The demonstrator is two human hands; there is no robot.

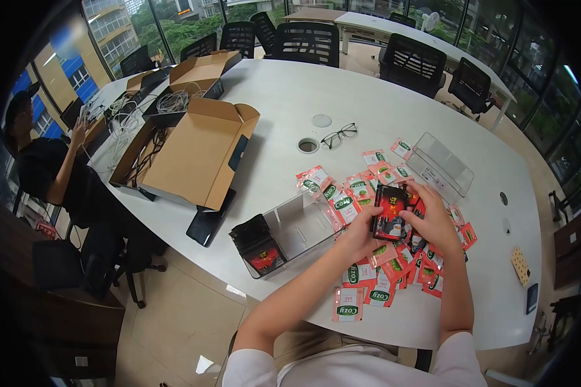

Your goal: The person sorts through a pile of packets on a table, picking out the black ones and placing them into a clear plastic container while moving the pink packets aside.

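Black-and-red packets (390,213) are held between both hands above a spread of pink and white sachets (358,274). My left hand (360,233) grips their left edge. Around their right side curl the fingers of my right hand (432,218), its thumb across the front. A clear plastic box (300,226) lies to the left on the white table, with a stack of black-and-red packets (259,246) standing in its left end. Beyond the sachets, at the right, sits a clear plastic lid or second box (442,162).
Eyeglasses (339,135) lie beyond the sachets. Open cardboard boxes (197,151) with cables and a black phone (211,219) are at the left. A yellow patterned object (520,266) and a dark phone (532,298) lie far right. A person (51,161) sits at the left.
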